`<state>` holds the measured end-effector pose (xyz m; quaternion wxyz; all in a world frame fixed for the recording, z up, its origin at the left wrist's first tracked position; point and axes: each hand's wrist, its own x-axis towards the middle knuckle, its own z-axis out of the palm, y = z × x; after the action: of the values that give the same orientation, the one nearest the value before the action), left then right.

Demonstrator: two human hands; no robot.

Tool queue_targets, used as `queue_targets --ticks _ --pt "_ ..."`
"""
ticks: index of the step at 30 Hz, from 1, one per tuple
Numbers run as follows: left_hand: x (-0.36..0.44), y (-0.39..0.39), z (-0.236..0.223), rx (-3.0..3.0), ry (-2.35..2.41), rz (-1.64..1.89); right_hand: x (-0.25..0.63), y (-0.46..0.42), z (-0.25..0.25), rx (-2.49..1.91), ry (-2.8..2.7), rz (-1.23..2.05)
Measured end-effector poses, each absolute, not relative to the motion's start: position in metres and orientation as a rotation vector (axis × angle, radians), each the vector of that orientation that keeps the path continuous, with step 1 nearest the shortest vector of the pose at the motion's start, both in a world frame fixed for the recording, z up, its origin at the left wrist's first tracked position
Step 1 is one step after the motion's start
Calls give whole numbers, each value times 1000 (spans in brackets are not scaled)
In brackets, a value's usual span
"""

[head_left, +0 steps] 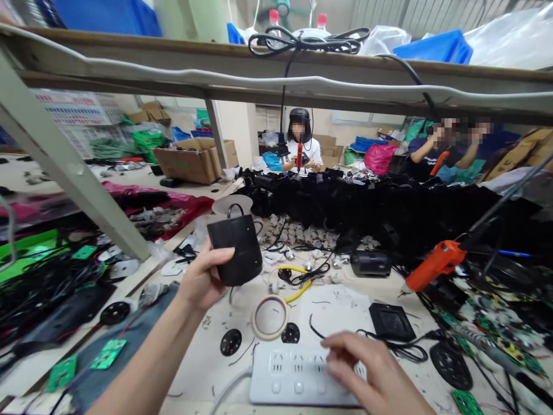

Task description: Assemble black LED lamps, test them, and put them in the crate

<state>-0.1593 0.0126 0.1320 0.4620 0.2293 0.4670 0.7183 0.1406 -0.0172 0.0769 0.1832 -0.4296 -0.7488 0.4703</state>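
Observation:
My left hand [205,279] grips a black plastic housing [239,251] with a tapered body and a cord loop at its top, lifted above the worktable. My right hand [365,366] is over the right part of a white power strip [287,377], thumb and forefinger apart and slightly blurred. Beside the forefinger tip a short black wire [317,328] ends; whether they touch, I cannot tell. Between the hands lie a roll of masking tape [254,325], yellow-handled pliers [302,292] and black perforated discs [231,342].
An orange electric screwdriver [436,266] hangs at the right, near a black square part [391,321] and a black cylindrical housing [370,263]. Green circuit boards [108,353] lie at the left. A shelf beam [173,66] crosses above. Two people [309,153] work beyond a black heap.

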Motion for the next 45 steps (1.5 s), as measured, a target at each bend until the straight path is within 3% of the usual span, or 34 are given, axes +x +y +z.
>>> queue_targets --ticks 3,12,18,23,26,31,37,41,45 --pt "-152 -4 124 449 1143 1727 110 5 86 -1088 -2022 1170" --pt "-101 -19 79 604 1100 1642 55 13 66 -909 -1619 1577" --pt "-88 -24 57 678 972 1426 70 17 60 -1078 -1879 1140" --pt "-103 -17 59 577 765 1253 112 31 60 -959 -2168 857" --pt "-105 -13 57 597 914 1256 133 39 57 -946 -2283 671" --pt "-95 -14 55 1031 1459 1276 158 46 52 -1090 -2423 439" --pt "-61 1 71 1941 1213 1021 161 52 49 -1068 -2527 509" --pt "-42 18 55 2108 1266 692 158 56 38 -1064 -2522 627" --pt "-37 26 34 2150 1349 691 167 56 29 -1080 -2383 657"
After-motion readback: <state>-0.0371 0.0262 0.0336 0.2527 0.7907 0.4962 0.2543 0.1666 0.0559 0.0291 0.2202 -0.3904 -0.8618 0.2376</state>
